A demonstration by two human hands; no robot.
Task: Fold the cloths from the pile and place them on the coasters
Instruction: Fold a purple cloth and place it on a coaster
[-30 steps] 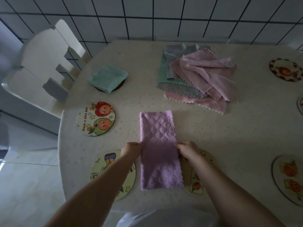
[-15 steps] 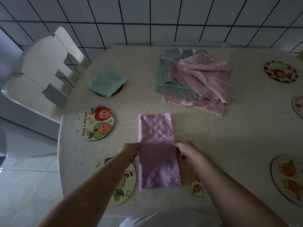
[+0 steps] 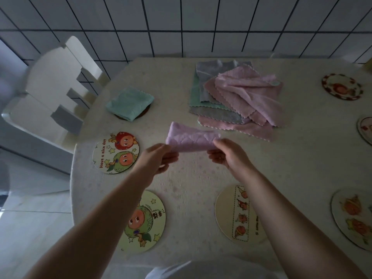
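Pinching the purple cloth point(image 3: 192, 140) at its two ends, the left hand point(image 3: 156, 158) and right hand point(image 3: 227, 156) hold it folded above the table point(image 3: 302, 150); it looks light and limp (best taken at corners). Beyond the grip lies the cloth pile point(image 3: 239, 97); bare coasters point(image 3: 116, 153) sit nearby, nothing blocking.

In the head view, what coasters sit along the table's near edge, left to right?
Green-character coaster → ice-cream strip coaster → orange-fruit coaster at the right border.
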